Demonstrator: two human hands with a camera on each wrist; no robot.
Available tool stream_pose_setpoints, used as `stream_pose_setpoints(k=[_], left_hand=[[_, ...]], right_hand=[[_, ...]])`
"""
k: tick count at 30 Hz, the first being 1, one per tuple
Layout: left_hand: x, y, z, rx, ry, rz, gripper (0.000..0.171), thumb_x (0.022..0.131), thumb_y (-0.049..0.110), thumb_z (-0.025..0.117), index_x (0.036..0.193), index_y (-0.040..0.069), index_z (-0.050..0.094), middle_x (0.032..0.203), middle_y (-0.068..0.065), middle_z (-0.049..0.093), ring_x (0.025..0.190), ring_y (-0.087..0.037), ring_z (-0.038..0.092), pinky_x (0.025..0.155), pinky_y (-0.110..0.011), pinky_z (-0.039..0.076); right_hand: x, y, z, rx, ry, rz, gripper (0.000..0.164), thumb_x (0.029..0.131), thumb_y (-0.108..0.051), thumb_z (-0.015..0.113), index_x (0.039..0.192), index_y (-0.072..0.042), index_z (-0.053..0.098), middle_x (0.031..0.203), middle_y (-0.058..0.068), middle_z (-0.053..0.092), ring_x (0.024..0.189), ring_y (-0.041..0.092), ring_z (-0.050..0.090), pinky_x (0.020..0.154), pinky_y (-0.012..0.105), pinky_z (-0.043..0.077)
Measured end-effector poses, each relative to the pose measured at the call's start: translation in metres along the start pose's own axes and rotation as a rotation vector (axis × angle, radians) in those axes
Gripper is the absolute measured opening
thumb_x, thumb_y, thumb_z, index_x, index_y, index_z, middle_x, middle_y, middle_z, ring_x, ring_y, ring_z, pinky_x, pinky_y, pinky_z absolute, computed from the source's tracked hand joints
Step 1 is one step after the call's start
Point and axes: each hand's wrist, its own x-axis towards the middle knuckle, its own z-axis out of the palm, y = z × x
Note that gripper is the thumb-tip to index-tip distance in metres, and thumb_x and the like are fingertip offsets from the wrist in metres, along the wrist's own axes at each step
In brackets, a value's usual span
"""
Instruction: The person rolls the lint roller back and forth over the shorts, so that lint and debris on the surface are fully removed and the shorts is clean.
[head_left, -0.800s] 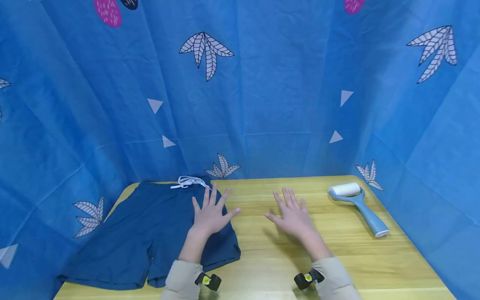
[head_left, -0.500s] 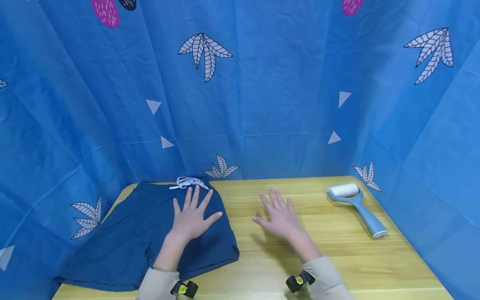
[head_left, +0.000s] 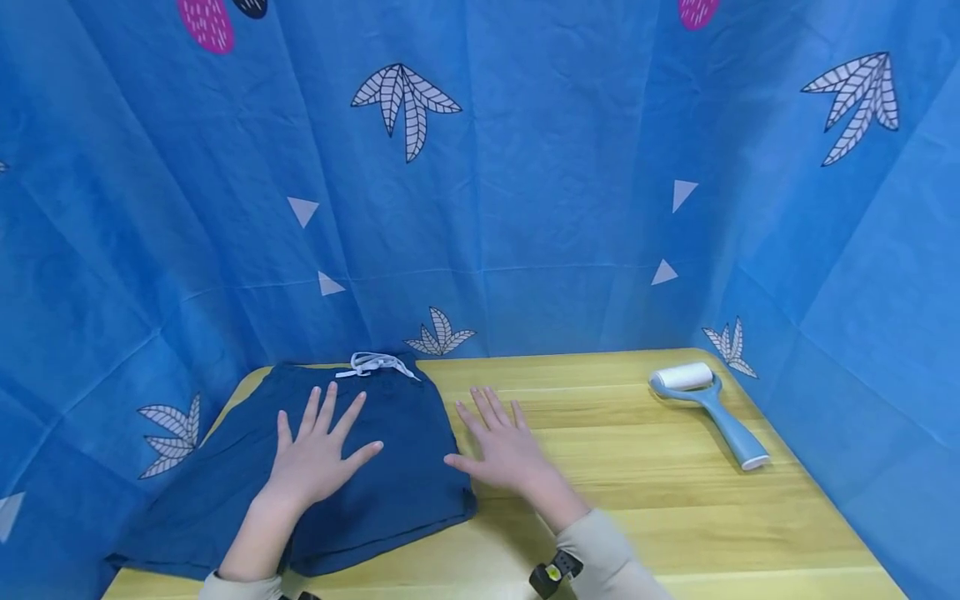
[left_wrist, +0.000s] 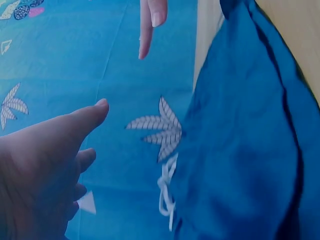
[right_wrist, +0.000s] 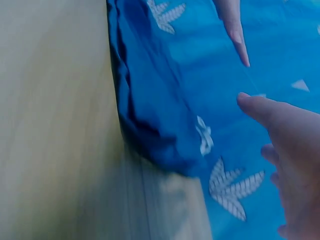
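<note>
The left part of the pale wooden table (head_left: 615, 433) is covered by dark blue shorts (head_left: 367, 508), spread out, their white drawstring (head_left: 375, 364) looped at the far edge; near the right edge a blue-handled roller (head_left: 722, 412) is laid.

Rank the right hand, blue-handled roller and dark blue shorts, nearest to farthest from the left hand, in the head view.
1. Dark blue shorts, beneath the left hand.
2. Right hand, to its right.
3. Blue-handled roller, far right on the table.
</note>
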Motion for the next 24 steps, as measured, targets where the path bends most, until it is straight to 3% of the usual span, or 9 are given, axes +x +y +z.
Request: stream_pose_setpoints(k=[6,14,19,24], left_hand=[[-0.014,-0.025,-0.007,-0.015,-0.015,-0.031,0.094,0.084,0.08,0.042,0.156,0.023,0.021,0.163,-0.022,0.006,0.15,-0.044,-0.007,0.108,-0.076,-0.015],[-0.036,-0.063,-0.003,-0.029,-0.058,-0.072,0.095,0.086,0.075,0.046,0.157,0.019,0.018,0.161,-0.027,0.005,0.148,-0.048,-0.01,0.104,-0.079,-0.015],[-0.043,-0.089,0.004,-0.057,-0.12,-0.107,0.093,0.088,0.072,0.047,0.157,0.019,0.015,0.159,-0.03,0.004,0.145,-0.053,-0.011,0.099,-0.082,-0.016],[-0.042,-0.121,0.014,-0.072,-0.225,-0.144,0.093,0.087,0.075,0.044,0.156,0.017,0.02,0.155,-0.037,0.007,0.14,-0.061,-0.004,0.095,-0.086,-0.01]], right_hand=[[0.009,-0.028,0.01,-0.035,-0.061,-0.065,0.083,0.09,-0.073,0.039,0.157,-0.032,0.01,0.166,-0.001,-0.003,0.154,0.021,-0.009,0.123,0.058,0.004],[0.022,-0.06,0.03,-0.118,-0.103,-0.134,0.083,0.09,-0.075,0.037,0.157,-0.032,0.014,0.167,-0.003,0.0,0.155,0.021,-0.003,0.123,0.057,0.009],[0.03,-0.077,0.04,-0.161,-0.144,-0.151,0.083,0.089,-0.076,0.038,0.157,-0.033,0.017,0.167,-0.003,0.004,0.155,0.021,0.001,0.124,0.056,0.011],[0.04,-0.089,0.05,-0.196,-0.216,-0.132,0.083,0.086,-0.077,0.041,0.155,-0.038,0.019,0.166,-0.005,0.009,0.155,0.017,0.002,0.124,0.052,0.013]])
